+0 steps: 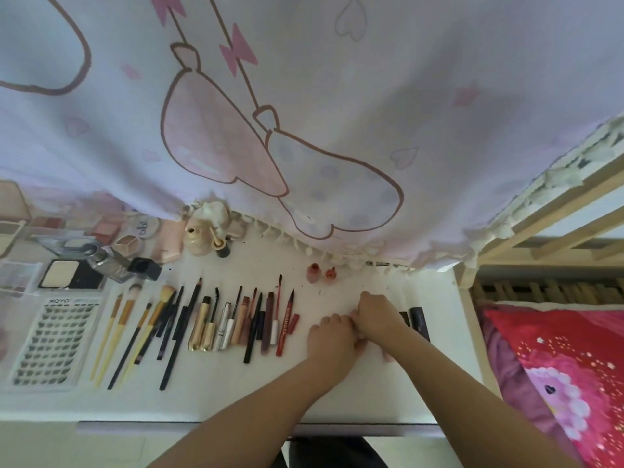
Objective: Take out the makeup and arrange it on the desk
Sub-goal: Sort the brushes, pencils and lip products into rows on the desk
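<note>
both hands met knuckle to knuckle on the white desk (236, 393), the left hand (332, 336) and right hand (378, 315) curled around something small i could not make out, just right of the neat row of brushes, pencils and mascara tubes (216, 325).

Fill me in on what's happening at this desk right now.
A person is laying out makeup on a white desk. Brushes, pencils and mascaras already lie in a row, with compacts and palettes further left beside a sheet of false lashes. Both hands meet right of the row: the left hand and right hand seem to work one small item together, hidden by the fingers. Dark tubes lie just beyond.
</note>
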Action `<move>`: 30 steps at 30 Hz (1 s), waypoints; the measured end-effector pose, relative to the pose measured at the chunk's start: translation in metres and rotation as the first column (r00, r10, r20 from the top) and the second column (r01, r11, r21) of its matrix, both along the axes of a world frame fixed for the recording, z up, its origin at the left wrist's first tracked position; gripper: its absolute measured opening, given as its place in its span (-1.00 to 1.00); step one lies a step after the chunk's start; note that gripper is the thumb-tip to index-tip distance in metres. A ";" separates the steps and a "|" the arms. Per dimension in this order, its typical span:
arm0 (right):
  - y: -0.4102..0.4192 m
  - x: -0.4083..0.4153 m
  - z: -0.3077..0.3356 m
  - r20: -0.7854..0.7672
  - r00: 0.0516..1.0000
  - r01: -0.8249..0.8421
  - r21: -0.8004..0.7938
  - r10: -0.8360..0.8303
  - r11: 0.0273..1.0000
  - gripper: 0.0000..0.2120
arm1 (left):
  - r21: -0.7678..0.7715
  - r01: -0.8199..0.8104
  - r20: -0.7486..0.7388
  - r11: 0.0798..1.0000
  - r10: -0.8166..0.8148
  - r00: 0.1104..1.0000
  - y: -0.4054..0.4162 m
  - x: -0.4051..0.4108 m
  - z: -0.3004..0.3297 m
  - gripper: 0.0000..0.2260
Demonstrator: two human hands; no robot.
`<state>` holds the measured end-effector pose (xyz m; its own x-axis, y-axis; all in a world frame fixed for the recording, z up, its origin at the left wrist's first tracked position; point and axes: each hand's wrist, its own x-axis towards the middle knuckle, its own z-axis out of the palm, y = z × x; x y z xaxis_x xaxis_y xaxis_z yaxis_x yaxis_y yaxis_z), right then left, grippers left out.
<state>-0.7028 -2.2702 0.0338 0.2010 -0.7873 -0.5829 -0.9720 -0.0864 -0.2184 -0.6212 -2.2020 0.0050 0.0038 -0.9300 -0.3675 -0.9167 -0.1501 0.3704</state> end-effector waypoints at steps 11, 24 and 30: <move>0.006 -0.001 0.062 0.458 0.861 0.113 0.250 -0.220 0.962 -0.66 | -0.113 0.069 -0.269 0.991 -0.098 0.958 0.011 0.065 0.054 -0.76; 0.025 0.006 0.087 0.704 0.708 -0.054 0.135 -0.057 0.989 -0.94 | 0.204 0.016 -0.791 0.979 0.155 0.592 0.017 0.106 0.101 -0.75; 0.019 0.010 0.101 0.581 0.802 -0.036 0.279 -0.139 0.960 -0.64 | 0.116 0.031 -0.693 0.993 0.059 0.718 0.014 0.115 0.106 -0.78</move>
<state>-0.6931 -2.2510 0.1352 0.5371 -0.6411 -0.5482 -0.6459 0.1055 -0.7561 -0.5065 -2.1875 0.1110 -0.2813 -0.8846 -0.3720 -0.4057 -0.2416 0.8815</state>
